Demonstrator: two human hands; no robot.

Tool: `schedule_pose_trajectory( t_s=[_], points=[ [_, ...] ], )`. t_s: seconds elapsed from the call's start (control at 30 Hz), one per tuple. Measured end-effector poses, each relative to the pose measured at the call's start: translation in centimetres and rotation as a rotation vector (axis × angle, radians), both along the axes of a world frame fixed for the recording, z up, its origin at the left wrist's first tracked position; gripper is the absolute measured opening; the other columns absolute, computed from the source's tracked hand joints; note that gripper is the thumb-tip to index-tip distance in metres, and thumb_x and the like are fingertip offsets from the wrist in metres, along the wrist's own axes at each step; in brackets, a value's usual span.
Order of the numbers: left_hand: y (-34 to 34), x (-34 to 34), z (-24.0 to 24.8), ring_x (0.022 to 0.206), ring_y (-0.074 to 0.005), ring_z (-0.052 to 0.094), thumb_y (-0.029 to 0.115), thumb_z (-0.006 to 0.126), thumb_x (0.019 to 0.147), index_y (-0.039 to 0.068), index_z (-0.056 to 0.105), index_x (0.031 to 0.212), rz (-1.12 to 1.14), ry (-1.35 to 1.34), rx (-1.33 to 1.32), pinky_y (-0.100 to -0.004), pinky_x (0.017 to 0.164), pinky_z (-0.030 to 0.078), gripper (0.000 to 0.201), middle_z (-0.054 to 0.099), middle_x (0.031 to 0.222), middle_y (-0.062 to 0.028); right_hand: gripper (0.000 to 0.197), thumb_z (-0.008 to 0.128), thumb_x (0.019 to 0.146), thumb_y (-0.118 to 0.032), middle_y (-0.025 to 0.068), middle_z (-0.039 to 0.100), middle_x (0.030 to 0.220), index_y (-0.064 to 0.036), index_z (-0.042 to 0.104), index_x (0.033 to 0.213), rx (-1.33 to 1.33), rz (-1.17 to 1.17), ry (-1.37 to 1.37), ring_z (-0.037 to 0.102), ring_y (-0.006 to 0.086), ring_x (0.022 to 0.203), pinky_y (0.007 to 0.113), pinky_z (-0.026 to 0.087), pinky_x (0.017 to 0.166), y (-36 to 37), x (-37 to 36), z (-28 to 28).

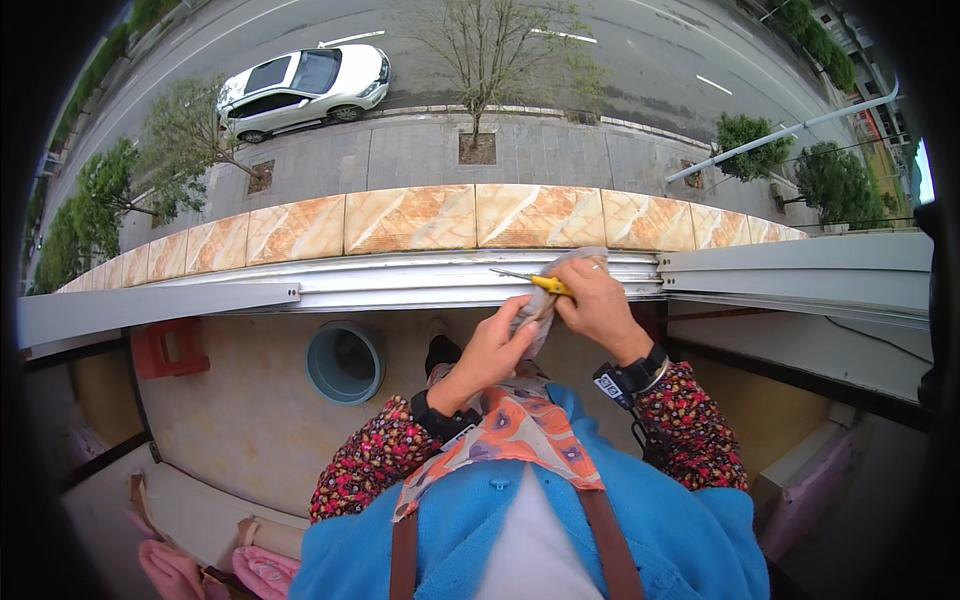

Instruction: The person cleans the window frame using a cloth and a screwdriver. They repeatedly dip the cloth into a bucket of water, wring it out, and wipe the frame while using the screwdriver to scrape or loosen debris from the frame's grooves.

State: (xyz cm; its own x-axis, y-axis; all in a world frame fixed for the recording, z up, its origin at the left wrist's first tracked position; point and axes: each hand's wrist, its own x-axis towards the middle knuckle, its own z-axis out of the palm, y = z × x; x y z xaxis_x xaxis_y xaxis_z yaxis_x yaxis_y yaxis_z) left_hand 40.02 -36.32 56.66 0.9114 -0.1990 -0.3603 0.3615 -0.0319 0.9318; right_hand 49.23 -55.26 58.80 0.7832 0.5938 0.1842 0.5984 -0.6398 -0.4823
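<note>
Over the white window track [400, 283], both my hands come together on a greyish cloth [540, 322]. My left hand [493, 345] is closed on the cloth's left side, thumb and fingers pinching it. My right hand [597, 303] is closed round a yellow-handled tool [552, 285], with part of the cloth bunched behind and under its fingers. The tool's thin metal shaft points left over the track; it looks like a screwdriver, though its tip is too small to make out.
Sliding window frames [800, 270] flank the opening; a marbled tile ledge [410, 220] runs outside it. Below lie a pavement and road with a parked white car [305, 88]. Indoors, a blue bucket [345, 362] and a red plastic stool [170, 350] stand on the floor.
</note>
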Motion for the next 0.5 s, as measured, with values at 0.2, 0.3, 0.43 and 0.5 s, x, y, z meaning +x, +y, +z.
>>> schedule_pose_trajectory(
  t_s=[0.2,0.3,0.43,0.5],
  points=[
    [-7.9,3.7,-0.2,0.059,-0.0168,0.059,0.022,0.053,0.099,0.005,0.043,0.139,-0.179,-0.156,-0.085,-0.0320,0.056,0.048,0.045,0.064,0.078,-0.0105,0.023,0.062,0.075,-0.007,0.0108,0.061,0.093,-0.0057,0.065,0.098,-0.184,-0.132,-0.014,0.058,0.0345,0.091,0.043,0.050,0.078,-8.5,1.3,1.1],
    [-6.2,2.8,-0.6,0.056,-0.0179,0.061,0.015,0.049,0.099,0.004,0.046,0.136,-0.160,-0.006,-0.089,-0.0337,0.056,0.049,0.039,0.063,0.075,-0.0125,0.023,0.062,0.075,-0.007,0.0114,0.060,0.093,-0.0049,0.064,0.097,-0.157,-0.160,-0.016,0.058,0.0349,0.091,0.044,0.050,0.079,-7.7,1.1,-0.1],
    [-0.6,0.7,-0.5,0.052,-0.0092,0.054,0.015,0.049,0.099,0.006,0.049,0.135,-0.104,0.027,-0.015,-0.0274,0.050,0.045,0.037,0.059,0.069,-0.0025,0.023,0.062,0.074,-0.008,0.0116,0.060,0.092,-0.0047,0.065,0.096,-0.037,-0.116,0.026,0.057,0.0349,0.091,0.044,0.048,0.080,-2.6,0.2,-1.0],
    [2.5,-0.7,-0.2,0.051,-0.0092,0.053,0.015,0.051,0.099,0.006,0.050,0.134,-0.049,0.088,0.012,-0.0274,0.049,0.045,0.037,0.058,0.069,-0.0008,0.025,0.062,0.072,-0.008,0.0117,0.061,0.092,-0.0047,0.066,0.097,0.049,-0.054,0.011,0.058,0.0344,0.091,0.044,0.048,0.082,0.9,-0.3,-1.1]
  ],
)
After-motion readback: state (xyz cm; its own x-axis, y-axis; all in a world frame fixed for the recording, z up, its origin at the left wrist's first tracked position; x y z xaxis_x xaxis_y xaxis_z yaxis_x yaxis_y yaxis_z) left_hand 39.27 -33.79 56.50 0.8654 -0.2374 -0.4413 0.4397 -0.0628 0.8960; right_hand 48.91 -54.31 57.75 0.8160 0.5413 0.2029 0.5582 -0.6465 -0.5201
